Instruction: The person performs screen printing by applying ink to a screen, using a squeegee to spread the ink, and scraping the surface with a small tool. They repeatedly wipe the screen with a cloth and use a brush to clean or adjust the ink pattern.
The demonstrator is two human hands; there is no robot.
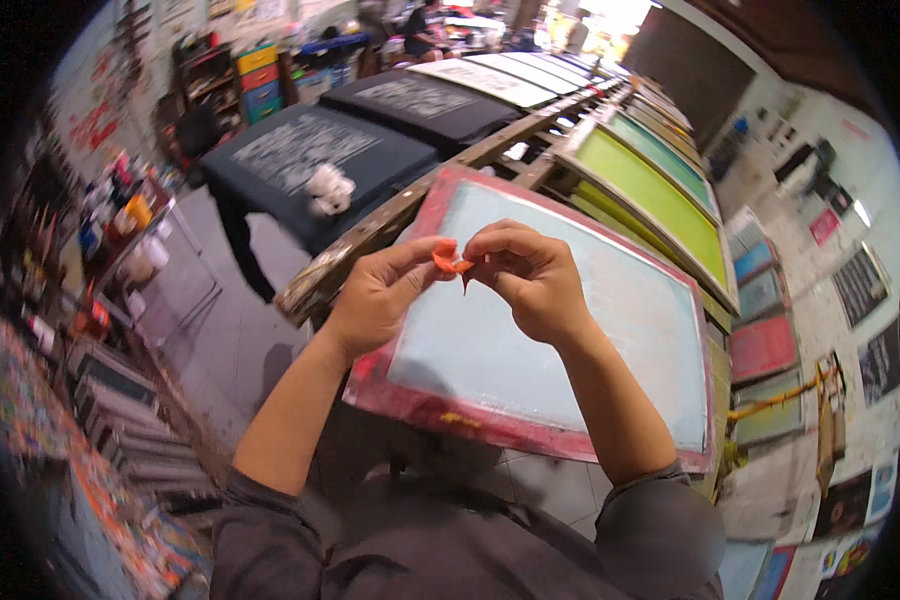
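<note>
A small, curled orange piece (447, 259), too small to name surely, is pinched between the fingertips of both my hands. My left hand (375, 293) grips its rounded end. A pointed end runs toward my right hand (535, 278), whose thumb and fingers close on it. Below both hands lies a screen-printing frame (560, 438) with a worn pink-red rim and pale blue mesh (470, 350). It lies tilted across a wooden rail (370, 232), and my hands are held above its far left part.
Left of the rail, dark shirts with pale prints (295, 155) lie on boards, a crumpled white cloth (330, 189) on the nearest. Yellow-green screens (650, 185) line up beyond the frame. A cluttered table (135, 235) stands at left. A person (425, 30) sits far back.
</note>
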